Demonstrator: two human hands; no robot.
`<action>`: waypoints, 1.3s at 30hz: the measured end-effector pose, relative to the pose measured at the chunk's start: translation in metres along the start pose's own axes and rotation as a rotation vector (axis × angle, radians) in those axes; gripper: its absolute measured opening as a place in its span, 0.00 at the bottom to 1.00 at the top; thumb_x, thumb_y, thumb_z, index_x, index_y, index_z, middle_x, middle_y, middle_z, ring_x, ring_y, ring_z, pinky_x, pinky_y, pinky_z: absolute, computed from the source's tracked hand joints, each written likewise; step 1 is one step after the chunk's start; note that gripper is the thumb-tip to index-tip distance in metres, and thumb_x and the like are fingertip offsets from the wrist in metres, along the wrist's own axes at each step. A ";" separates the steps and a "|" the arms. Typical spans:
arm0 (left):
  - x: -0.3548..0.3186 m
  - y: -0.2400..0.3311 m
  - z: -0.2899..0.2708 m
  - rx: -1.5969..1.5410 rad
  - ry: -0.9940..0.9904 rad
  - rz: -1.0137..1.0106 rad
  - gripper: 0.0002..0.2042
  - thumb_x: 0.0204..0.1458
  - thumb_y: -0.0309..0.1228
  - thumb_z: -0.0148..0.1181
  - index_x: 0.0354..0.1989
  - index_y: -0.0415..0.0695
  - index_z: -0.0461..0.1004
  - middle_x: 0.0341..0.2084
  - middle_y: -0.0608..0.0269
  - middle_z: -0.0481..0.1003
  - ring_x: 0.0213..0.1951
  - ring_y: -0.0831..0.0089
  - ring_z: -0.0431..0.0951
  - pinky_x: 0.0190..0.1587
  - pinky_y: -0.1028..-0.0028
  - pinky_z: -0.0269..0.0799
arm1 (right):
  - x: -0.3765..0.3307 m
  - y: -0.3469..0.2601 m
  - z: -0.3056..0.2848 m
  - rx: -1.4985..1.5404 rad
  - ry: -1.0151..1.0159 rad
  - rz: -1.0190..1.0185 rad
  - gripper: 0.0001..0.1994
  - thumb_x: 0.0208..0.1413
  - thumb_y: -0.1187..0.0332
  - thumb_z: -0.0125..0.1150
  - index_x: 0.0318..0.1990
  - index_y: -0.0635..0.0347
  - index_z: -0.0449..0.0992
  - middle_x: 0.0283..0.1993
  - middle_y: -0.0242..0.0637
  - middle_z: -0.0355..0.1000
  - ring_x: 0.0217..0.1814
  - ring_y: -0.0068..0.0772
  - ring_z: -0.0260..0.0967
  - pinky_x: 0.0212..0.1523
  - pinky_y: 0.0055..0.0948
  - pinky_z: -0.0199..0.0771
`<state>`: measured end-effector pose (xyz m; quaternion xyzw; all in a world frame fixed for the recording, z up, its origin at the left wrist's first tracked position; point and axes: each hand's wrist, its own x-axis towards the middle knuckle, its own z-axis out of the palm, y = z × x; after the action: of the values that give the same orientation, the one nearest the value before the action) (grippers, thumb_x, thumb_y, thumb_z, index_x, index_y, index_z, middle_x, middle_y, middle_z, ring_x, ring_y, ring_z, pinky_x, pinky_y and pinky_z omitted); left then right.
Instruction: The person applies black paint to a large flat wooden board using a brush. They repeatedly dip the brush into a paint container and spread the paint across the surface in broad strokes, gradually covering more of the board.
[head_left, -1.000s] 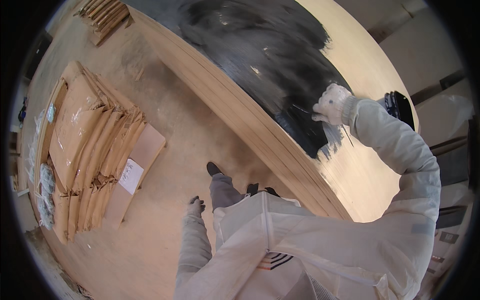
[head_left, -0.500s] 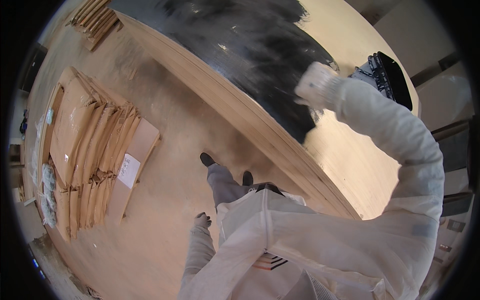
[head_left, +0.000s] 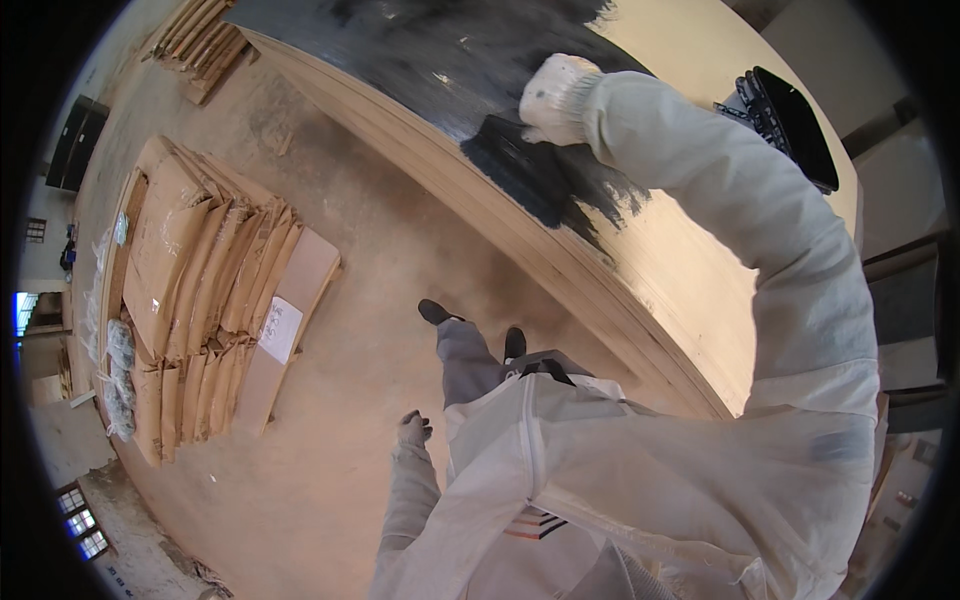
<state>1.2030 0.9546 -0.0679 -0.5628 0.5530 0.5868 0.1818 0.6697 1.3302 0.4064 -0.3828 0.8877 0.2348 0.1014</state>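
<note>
While the gloved right hand [head_left: 556, 95] presses, fingers closed on a hidden applicator, upon the black-coated pale plywood sheet [head_left: 640, 290], spreading paint, the left hand [head_left: 412, 428] hangs loosely curled, empty.

Single view: head-worn fisheye, high, facing steeply down; floor [head_left: 330, 400] far below, half-blackened board [head_left: 700, 270] at arm's reach on the right, edges bowed toward the rim.

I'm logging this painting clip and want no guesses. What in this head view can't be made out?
- Painting tool: hidden under the gloved right hand on the wooden panel.
- Left hand: small, its grip unclear.
- Black tray: contents not visible.
- Cardboard stack: label too small.
</note>
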 end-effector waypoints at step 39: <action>-0.005 0.047 0.011 0.191 -0.074 0.003 0.17 0.65 0.28 0.54 0.62 0.42 0.74 0.34 0.51 0.81 0.23 0.64 0.80 0.23 0.65 0.77 | -0.122 0.034 0.078 0.068 0.055 0.050 0.23 0.61 0.44 0.66 0.34 0.57 0.87 0.31 0.42 0.81 0.38 0.51 0.82 0.43 0.46 0.84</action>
<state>1.1604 0.9508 -0.0457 -0.5199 0.6003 0.5522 0.2540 0.7284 1.4659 0.3939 -0.3632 0.9069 0.1963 0.0840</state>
